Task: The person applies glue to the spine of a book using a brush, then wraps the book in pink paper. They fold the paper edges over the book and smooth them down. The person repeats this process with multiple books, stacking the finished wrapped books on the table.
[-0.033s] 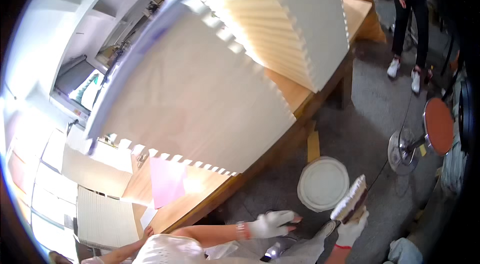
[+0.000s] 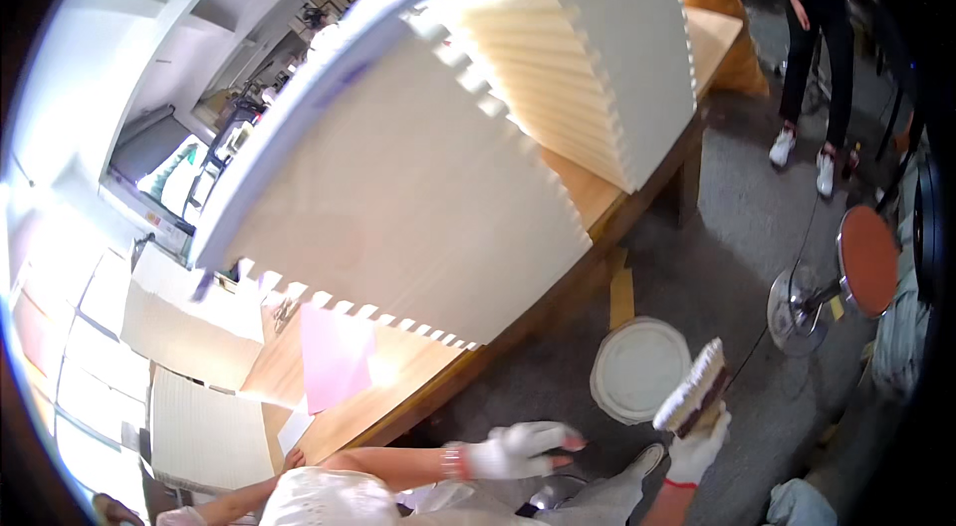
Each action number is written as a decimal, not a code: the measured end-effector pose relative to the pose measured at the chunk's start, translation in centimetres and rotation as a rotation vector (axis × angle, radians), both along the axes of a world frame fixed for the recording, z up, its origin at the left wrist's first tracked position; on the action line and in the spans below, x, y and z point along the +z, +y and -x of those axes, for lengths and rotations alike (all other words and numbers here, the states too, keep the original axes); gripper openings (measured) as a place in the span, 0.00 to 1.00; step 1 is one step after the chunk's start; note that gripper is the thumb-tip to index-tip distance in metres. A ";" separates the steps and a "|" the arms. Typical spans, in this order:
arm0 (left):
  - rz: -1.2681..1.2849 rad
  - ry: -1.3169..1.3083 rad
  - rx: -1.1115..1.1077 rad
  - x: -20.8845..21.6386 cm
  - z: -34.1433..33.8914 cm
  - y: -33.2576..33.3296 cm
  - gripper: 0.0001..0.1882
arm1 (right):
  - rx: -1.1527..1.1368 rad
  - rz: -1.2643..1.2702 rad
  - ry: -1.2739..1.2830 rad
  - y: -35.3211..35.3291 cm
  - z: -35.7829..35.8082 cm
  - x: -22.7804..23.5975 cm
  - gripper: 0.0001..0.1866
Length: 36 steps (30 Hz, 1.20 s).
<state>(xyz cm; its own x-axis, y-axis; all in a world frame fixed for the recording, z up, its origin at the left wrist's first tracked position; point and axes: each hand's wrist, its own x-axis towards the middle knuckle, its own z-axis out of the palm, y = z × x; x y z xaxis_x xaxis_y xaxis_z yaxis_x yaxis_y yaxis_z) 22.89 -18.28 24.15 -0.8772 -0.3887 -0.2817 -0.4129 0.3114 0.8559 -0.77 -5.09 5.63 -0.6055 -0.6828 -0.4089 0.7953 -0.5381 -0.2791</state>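
My right hand (image 2: 701,445), in a white glove with a red cuff, grips a wide brush (image 2: 692,392) by its handle; the white bristles point up and left. Past the bristles stands a round whitish lid or tub top (image 2: 642,372), low by the floor. My left hand (image 2: 525,448), also gloved with bare fingertips, reaches out beside the table's near edge with fingers apart and nothing in them. Large pale sheets (image 2: 408,187) with toothed, stepped edges cover much of the wooden table (image 2: 433,367). A pink sheet (image 2: 334,357) lies at their near side.
Another person's hand (image 2: 293,459) rests at the table's near left corner. At the far right a person in dark clothes (image 2: 817,48) stands beyond the table. A round red-brown stool (image 2: 866,262) is on the right. An orange sack (image 2: 732,8) bulges at the table's far end.
The brush in my right hand appears tilted slightly differently. My left hand has shifted a little left, its fingers spread. The whole view has shifted slightly.
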 end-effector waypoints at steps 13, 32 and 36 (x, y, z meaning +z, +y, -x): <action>1.085 0.197 0.210 42.2 -9.7 -14.8 0.18 | 0.084 0.689 0.507 -13.9 -0.7 31.2 0.13; 0.933 0.196 0.029 37.9 -9.7 -19.1 0.08 | 0.026 0.476 0.726 -20.0 -10.4 40.4 0.11; 0.911 0.178 0.029 37.9 -10.3 -19.1 0.14 | -0.033 0.349 0.821 -20.9 -9.6 40.9 0.11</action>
